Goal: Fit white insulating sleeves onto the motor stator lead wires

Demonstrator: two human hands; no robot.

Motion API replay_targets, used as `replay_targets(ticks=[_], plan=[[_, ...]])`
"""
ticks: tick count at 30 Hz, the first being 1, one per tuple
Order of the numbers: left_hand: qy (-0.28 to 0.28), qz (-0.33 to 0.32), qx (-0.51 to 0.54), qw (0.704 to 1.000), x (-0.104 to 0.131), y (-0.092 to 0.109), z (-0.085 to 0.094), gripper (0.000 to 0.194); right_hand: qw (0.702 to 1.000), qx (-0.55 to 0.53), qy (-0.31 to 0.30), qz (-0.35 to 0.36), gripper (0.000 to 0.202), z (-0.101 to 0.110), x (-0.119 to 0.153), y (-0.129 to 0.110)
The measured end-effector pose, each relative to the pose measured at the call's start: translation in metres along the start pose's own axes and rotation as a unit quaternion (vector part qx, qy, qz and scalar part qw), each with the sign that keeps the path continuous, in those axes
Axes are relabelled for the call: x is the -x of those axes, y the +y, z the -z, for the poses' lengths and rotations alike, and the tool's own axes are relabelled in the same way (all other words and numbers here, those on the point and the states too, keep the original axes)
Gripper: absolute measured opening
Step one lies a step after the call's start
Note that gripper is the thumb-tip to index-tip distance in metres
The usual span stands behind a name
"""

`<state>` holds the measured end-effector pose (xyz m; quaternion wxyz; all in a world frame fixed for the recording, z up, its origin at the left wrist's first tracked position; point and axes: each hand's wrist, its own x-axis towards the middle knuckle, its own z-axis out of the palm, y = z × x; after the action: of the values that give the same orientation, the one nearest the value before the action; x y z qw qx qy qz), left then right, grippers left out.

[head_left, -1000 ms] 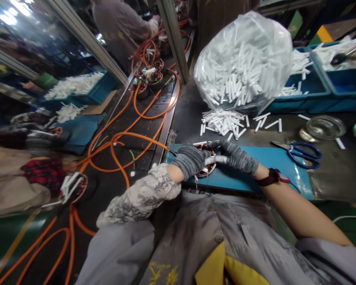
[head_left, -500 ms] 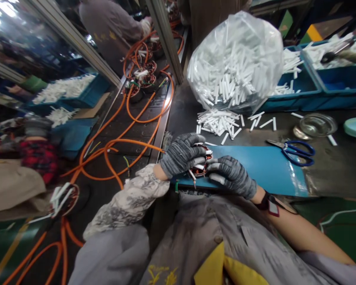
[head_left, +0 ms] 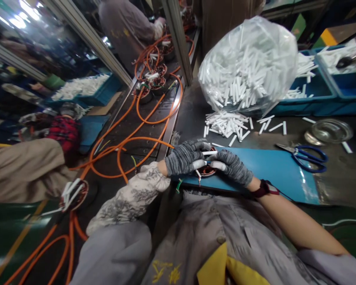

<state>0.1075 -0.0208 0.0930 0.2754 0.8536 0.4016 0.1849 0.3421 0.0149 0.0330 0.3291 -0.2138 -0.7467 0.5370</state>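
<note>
At 9 o'clock of the coil (head_left: pixel 207 171), gloved L hand (head_left: pixel 184 158) bends in; can't tell if it grips. Coil's on blue mat (head_left: pixel 264 166), btwn hands. White tubes (head_left: pixel 227 123) pile at 1 o'clock. R hand (head_left: pixel 233 167), 3 o'clock, bends in too; can't tell its grip. Scissors (head_left: pixel 297 151) at 3, farther off.

Dark bench (head_left: pixel 190 113) | near: blue mat (head_left: pixel 264 174) bearing copper coil (head_left: pixel 207 170) | far: bag (head_left: pixel 249 65), white tubes (head_left: pixel 226 122), bins (head_left: pixel 310 107) | right: scissors (head_left: pixel 295 151), glass dish (head_left: pixel 330 131)
</note>
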Motion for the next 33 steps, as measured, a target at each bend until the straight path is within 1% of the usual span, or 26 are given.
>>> replay_targets(ticks=[2,4,6,8,10,12,15,17,19,22,23,25,27,29,31,33], plan=[[0.011,0.017,0.126,0.992,0.000,-0.003,0.001,0.040,1.000,-0.001,0.006,0.009,0.030,0.000,0.000,0.003],[0.017,0.048,0.240,0.970,0.000,-0.005,-0.003,0.044,1.000,-0.004,0.013,0.013,0.028,-0.001,0.000,0.006],[0.019,0.082,0.306,0.948,0.000,-0.005,-0.007,0.046,1.000,-0.013,0.009,0.014,0.027,-0.001,0.000,0.009],[0.008,0.101,0.324,0.941,0.000,-0.004,-0.011,0.043,1.000,-0.025,0.001,0.014,0.027,-0.001,-0.001,0.009],[0.003,0.103,0.311,0.945,0.000,-0.003,-0.012,0.041,0.999,-0.038,-0.003,0.016,0.026,0.000,-0.002,0.008],[0.003,0.102,0.276,0.956,0.000,-0.002,-0.010,0.037,0.999,-0.032,0.001,0.017,0.025,-0.001,-0.003,0.005],[-0.011,0.083,0.172,0.982,-0.001,-0.003,-0.004,0.024,0.999,0.027,0.016,0.006,0.023,-0.001,-0.003,0.000],[-0.030,0.049,0.092,0.994,-0.003,-0.004,-0.001,0.024,0.997,0.073,0.019,-0.004,0.023,-0.001,0.000,-0.001],[-0.038,0.031,0.028,0.998,-0.006,-0.003,0.000,0.026,0.994,0.105,0.014,-0.012,0.023,-0.001,0.005,-0.002],[-0.030,0.038,-0.048,0.998,-0.011,0.002,-0.001,0.027,0.991,0.134,0.024,-0.007,0.025,0.001,0.011,-0.001],[-0.031,0.036,-0.058,0.997,-0.013,0.003,0.000,0.027,0.990,0.134,0.030,-0.004,0.026,0.002,0.012,0.000],[-0.056,0.020,-0.036,0.998,-0.015,0.006,0.003,0.029,0.993,0.113,0.028,0.001,0.027,0.003,0.011,0.001],[-0.089,0.010,0.016,0.996,-0.016,0.004,0.007,0.029,0.998,0.061,0.002,0.006,0.025,0.006,0.007,0.001],[-0.108,0.016,0.057,0.992,-0.015,-0.001,0.009,0.026,0.999,0.003,-0.033,0.008,0.025,0.009,0.002,0.001],[-0.107,0.022,0.079,0.991,-0.015,-0.008,0.007,0.025,0.998,-0.033,-0.061,0.007,0.024,0.013,-0.003,0.000],[-0.099,0.020,0.085,0.991,-0.014,-0.015,0.001,0.023,0.996,-0.044,-0.071,0.005,0.024,0.015,-0.006,-0.001]])
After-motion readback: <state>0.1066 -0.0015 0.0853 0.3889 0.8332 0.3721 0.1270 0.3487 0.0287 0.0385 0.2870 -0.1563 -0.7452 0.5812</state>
